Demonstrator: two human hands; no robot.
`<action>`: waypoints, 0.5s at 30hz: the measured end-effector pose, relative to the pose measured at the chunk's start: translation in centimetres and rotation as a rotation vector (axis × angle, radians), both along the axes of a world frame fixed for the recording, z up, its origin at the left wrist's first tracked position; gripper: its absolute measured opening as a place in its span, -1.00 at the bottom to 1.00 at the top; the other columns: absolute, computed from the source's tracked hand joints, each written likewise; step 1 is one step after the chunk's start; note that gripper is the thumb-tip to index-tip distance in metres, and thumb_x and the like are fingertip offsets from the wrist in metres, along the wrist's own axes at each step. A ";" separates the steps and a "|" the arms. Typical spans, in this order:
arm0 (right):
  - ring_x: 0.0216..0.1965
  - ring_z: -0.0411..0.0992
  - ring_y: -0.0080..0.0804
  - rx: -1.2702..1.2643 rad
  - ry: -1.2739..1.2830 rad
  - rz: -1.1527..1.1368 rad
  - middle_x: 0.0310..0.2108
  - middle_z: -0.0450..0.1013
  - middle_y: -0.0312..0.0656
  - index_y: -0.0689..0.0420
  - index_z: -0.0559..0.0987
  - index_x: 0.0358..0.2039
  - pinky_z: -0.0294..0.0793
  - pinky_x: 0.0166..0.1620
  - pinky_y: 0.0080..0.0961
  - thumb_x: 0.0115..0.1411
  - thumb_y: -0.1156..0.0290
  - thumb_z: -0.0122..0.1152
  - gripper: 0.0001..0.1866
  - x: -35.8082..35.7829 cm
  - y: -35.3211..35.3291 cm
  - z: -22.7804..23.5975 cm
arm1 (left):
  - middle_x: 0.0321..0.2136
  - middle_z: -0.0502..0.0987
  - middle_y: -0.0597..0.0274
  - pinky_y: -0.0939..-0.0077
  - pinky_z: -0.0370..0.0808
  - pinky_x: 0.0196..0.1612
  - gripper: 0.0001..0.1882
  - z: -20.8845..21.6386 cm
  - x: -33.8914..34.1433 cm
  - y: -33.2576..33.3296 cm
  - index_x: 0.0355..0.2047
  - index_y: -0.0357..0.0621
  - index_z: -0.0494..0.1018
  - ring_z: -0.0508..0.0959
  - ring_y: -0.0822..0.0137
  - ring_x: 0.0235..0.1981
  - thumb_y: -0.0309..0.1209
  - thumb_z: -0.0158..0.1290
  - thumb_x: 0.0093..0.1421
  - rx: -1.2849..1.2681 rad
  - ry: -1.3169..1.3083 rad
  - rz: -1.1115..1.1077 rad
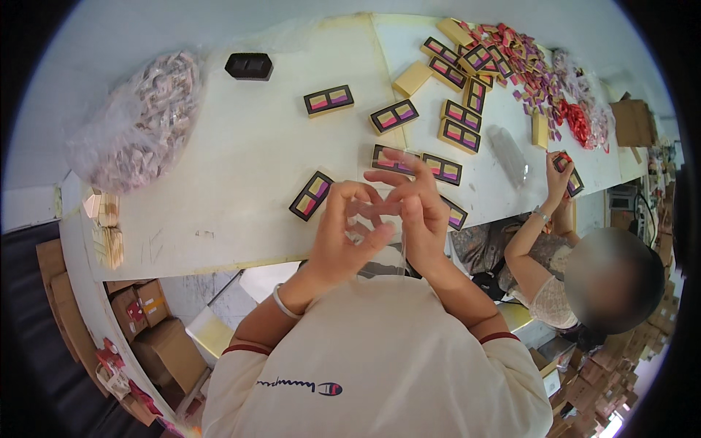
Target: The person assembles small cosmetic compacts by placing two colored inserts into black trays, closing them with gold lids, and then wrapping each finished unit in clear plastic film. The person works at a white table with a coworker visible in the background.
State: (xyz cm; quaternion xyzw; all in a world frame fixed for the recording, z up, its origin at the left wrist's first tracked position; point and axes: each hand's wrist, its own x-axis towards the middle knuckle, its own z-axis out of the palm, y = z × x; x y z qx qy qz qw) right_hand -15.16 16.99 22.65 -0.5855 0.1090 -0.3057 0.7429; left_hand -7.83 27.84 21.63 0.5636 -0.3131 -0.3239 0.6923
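Above the table's front edge, my left hand (342, 237) and my right hand (422, 219) are close together. Their curled fingers pinch a small clear plastic sleeve (374, 210) between them; its exact shape is hard to make out. Just left of my left hand lies a black-and-gold box (312, 196) with pink, yellow and purple pieces in two windows. Beyond my fingers is a similar box (395, 158), partly covered by them. Another box (442, 168) sits to its right, and one more box (454, 213) is partly hidden behind my right hand.
Several more boxes (460, 136) lie farther back, near a heap of red and purple packets (522, 69). Clear plastic sleeves (510, 155) are stacked at right. A co-worker's hand (559, 175) holds a box. A plastic bag of packets (157, 117) and a black tray (249, 66) stand left.
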 end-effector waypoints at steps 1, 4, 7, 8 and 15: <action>0.01 0.34 -0.21 0.027 -0.012 0.048 0.04 0.18 0.05 0.25 0.42 -0.50 0.45 -0.10 -0.37 0.27 0.39 -0.10 -0.74 -0.3 0.1 -0.1 | -0.21 0.27 0.15 0.57 0.48 -0.33 -0.52 -0.1 -0.6 0.2 -0.15 -0.13 0.11 0.45 0.40 -0.33 -0.40 0.17 0.03 -0.009 -0.080 0.042; 0.00 0.33 -0.20 -0.062 0.005 0.148 0.03 0.22 0.05 0.26 0.41 -0.55 0.42 -0.09 -0.38 0.28 0.37 -0.14 -0.69 -1.7 -0.2 -0.3 | -0.19 0.28 0.12 0.46 0.46 -0.18 -0.52 -0.1 -1.1 0.5 -0.16 -0.12 0.09 0.45 0.29 -0.17 -0.41 0.15 0.04 -0.082 -0.118 -0.001; -0.02 0.30 -0.21 -0.007 0.026 0.196 0.04 0.23 0.03 0.25 0.42 -0.54 0.34 -0.03 -0.38 0.28 0.37 -0.17 -0.69 -2.1 0.4 0.5 | -0.15 0.30 0.08 0.39 0.43 -0.10 -0.64 0.8 -0.7 1.6 -0.19 -0.11 0.07 0.41 0.21 -0.05 -0.48 0.04 0.13 -0.136 0.274 -0.157; 0.00 0.29 -0.21 0.013 0.048 0.226 0.04 0.23 0.02 0.24 0.43 -0.50 0.32 -0.01 -0.36 0.28 0.37 -0.18 -0.71 -1.9 0.1 0.4 | -0.14 0.30 0.06 0.40 0.44 -0.11 -0.67 0.8 -0.1 1.7 -0.20 -0.12 0.08 0.41 0.20 -0.05 -0.50 0.01 0.15 -0.133 0.272 -0.179; 0.11 0.21 -0.15 0.145 -0.176 0.140 0.05 0.23 0.01 0.14 0.23 0.03 0.16 0.14 -0.24 0.28 0.41 -0.27 -0.68 1.1 -0.5 1.0 | 0.01 0.26 -0.12 0.51 0.55 -0.31 -0.75 0.7 1.5 -0.2 -0.20 -0.17 0.12 0.51 0.18 -0.15 -0.53 -0.04 0.18 -0.184 -0.135 0.014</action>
